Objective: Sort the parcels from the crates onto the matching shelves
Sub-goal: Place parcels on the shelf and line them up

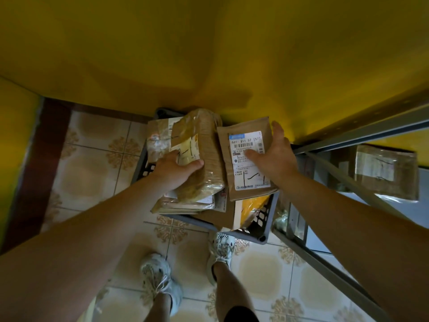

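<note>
A grey plastic crate (262, 228) stands on the tiled floor against the yellow wall, piled with parcels. My left hand (176, 168) grips a tape-wrapped cardboard box (204, 163) by its near end, thumb on top beside the yellow label. My right hand (276, 154) holds a flat brown envelope parcel (243, 182) with a white shipping label, thumb across the label and fingers round its right edge. Both parcels are above the crate. Under them lie more flat parcels (185, 205) and a yellow bag (253, 205).
A grey metal shelf rack (348, 182) stands at the right, with one taped cardboard parcel (385, 173) on a shelf. A dark skirting (46, 145) runs along the left wall. My two feet in white trainers stand on the patterned tiles just before the crate.
</note>
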The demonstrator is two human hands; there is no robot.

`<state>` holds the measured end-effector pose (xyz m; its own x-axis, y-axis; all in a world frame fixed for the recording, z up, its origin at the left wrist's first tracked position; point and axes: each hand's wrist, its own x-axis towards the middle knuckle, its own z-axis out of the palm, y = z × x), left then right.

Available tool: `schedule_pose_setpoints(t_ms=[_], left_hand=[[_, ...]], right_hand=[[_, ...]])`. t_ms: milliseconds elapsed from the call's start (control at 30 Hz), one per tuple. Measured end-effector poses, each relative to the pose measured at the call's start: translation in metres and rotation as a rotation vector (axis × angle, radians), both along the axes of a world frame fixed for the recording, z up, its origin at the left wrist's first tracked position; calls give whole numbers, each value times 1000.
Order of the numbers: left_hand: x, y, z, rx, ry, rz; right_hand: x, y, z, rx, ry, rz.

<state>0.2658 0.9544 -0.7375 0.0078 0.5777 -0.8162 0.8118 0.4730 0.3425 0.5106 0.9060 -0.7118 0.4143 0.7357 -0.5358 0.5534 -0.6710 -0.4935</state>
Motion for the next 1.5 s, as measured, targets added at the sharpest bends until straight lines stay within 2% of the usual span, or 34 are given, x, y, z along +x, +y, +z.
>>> schedule_pose_setpoints(t_ms=[133,200,300,367,567,867,967,1267,1400,1500], left_hand=[[6,-5,-2,121,20,-199],[8,-7,-3,145,2,-193],[8,-8,-5,162,-37,-131],[10,-9,-4,194,-53,-106],[16,-10,-5,159,-116,73],[20,-14,-20,54,-369,566],[19,-18,-24,44,-406,525],[42,-32,-13,69,-695,421],[44,-26,-7,83,-730,436],[34,-22,-1,127,-675,417]], right_hand=[[7,8,-2,-70,-80,11],[8,9,0,-84,-3,-14],[9,4,4,-59,213,-141],[13,-1,4,-15,213,-157],[19,-3,14,119,233,-277],[18,-5,7,54,190,-70],[23,-10,4,54,199,-96],[36,-28,-11,41,218,-241],[38,-29,-9,64,230,-264],[36,-24,1,99,245,-263]])
